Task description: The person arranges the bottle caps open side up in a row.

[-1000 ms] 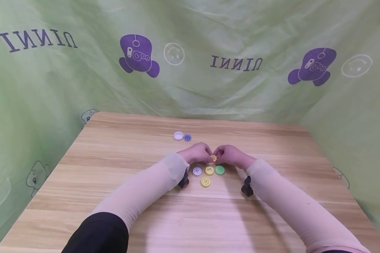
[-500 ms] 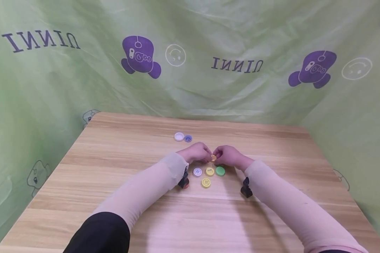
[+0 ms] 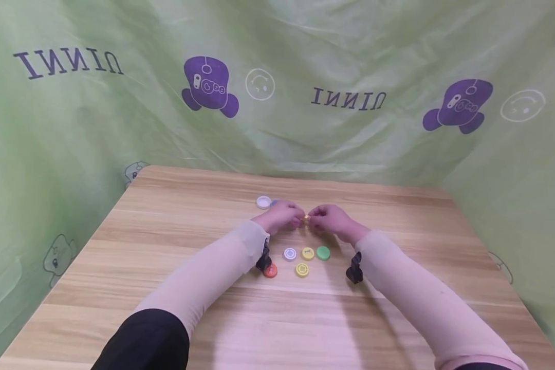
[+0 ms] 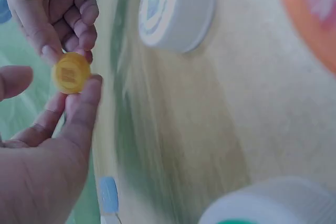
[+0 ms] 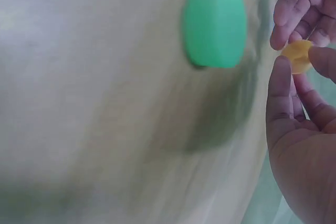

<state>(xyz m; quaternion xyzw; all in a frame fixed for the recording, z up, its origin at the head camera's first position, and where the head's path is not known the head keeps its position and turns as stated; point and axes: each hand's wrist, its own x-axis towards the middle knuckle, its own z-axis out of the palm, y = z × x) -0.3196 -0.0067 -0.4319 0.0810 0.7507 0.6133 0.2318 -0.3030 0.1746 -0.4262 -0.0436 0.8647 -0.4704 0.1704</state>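
1. The table (image 3: 166, 226) is seen from the head view, with a green printed cloth (image 3: 74, 128) hung behind it and along both sides.
2. A white cap (image 3: 263, 201) is seen on the far part of the table, just left of the left hand; a small blue object beside it is mostly hidden by that hand.
3. The left hand (image 3: 281, 215) is raised above the table, its fingers curled, and a small yellow cap (image 3: 307, 218) is pinched at their tips.
4. In the left wrist view the yellow cap (image 4: 71, 72) is seen held on edge, pressed from both sides by fingertips of both hands.
5. The right hand (image 3: 329, 218) is brought up against the left hand, and the same yellow cap is pinched by its fingers (image 5: 281, 74); in the right wrist view the cap (image 5: 297, 56) sits between thumb and fingertip.
6. Nearer the person, an orange cap (image 3: 270, 271) is noted on the table, just beside the left wrist.
7. To its right are noted a white-and-purple cap (image 3: 290, 253), a yellow cap with dark print (image 3: 307, 253) and a green cap (image 3: 322, 252), in a row.
8. A further yellow cap, ring-marked (image 3: 302, 269), lies just near of that row.
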